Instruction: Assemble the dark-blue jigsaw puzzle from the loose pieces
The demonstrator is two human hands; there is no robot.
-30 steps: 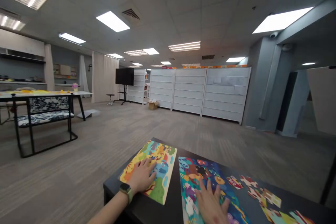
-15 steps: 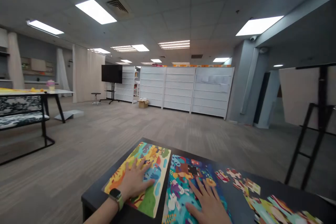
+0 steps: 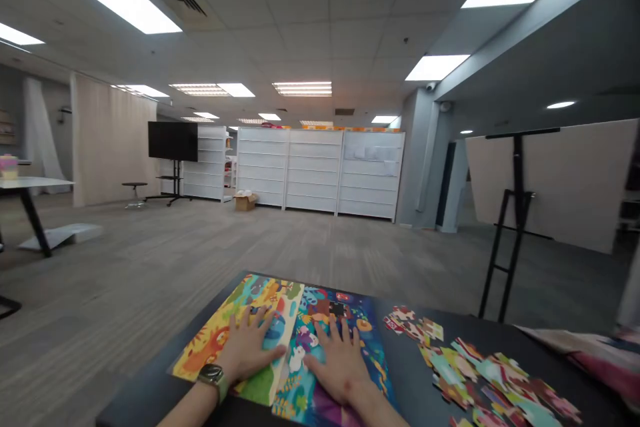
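Note:
My left hand (image 3: 251, 345), with a watch (image 3: 213, 375) on its wrist, lies flat with spread fingers on a yellow and green jigsaw puzzle (image 3: 210, 340). Beside it, my right hand (image 3: 343, 361) rests open on a blue jigsaw puzzle (image 3: 373, 347) with rabbits and plants. The two puzzles lie edge to edge on the black table (image 3: 150, 380). Near its top, the blue puzzle has a dark gap (image 3: 339, 309) where the backing shows. My palms and fingers cover parts of both pictures.
Loose puzzle pieces (image 3: 500, 373) are heaped on the table's right side, with a smaller cluster (image 3: 410, 323) closer to the blue puzzle. Fabric (image 3: 590, 353) lies at the far right edge. An easel (image 3: 510, 233) stands beyond the table, and white shelving (image 3: 315, 170) lines the back.
The strip of table between the two puzzles has closed; their edges now meet. Both hands remain flat on them. My view has turned right, bringing more loose pieces and the fabric into sight.

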